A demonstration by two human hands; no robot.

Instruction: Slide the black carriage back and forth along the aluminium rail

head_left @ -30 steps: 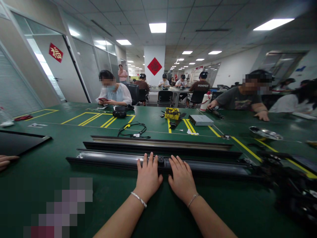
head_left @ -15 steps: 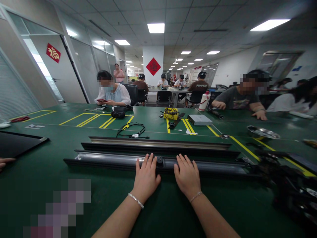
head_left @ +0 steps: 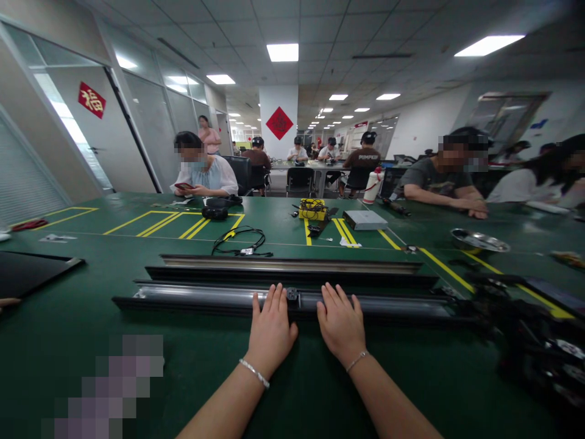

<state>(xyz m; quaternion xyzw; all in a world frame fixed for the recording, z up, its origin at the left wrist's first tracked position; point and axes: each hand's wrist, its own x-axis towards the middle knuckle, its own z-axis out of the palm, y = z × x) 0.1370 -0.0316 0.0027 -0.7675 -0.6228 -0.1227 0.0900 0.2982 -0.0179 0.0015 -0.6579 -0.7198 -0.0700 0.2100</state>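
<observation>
A long black channel-shaped rail (head_left: 196,300) lies crosswise on the green table (head_left: 192,360), with a small dark block (head_left: 291,294) at its middle. My left hand (head_left: 270,329) rests flat on the rail just left of the block, fingers stretched out. On the block's other side, my right hand (head_left: 340,323) lies on the rail in the same way, its fingers slightly spread. Neither hand grasps anything. Behind this rail runs a second black rail (head_left: 292,271), parallel and untouched by my hands.
Dark jumbled equipment (head_left: 539,341) stands at the right. Farther back are a coiled black cable (head_left: 240,239), a yellow box (head_left: 312,208) with wires, a grey box (head_left: 364,220) and a metal bowl (head_left: 479,241). A black panel (head_left: 36,271) lies left. People sit around.
The view has shifted slightly. My hands stay on the rail. A person across the table at right has brought both hands together on the tabletop.
</observation>
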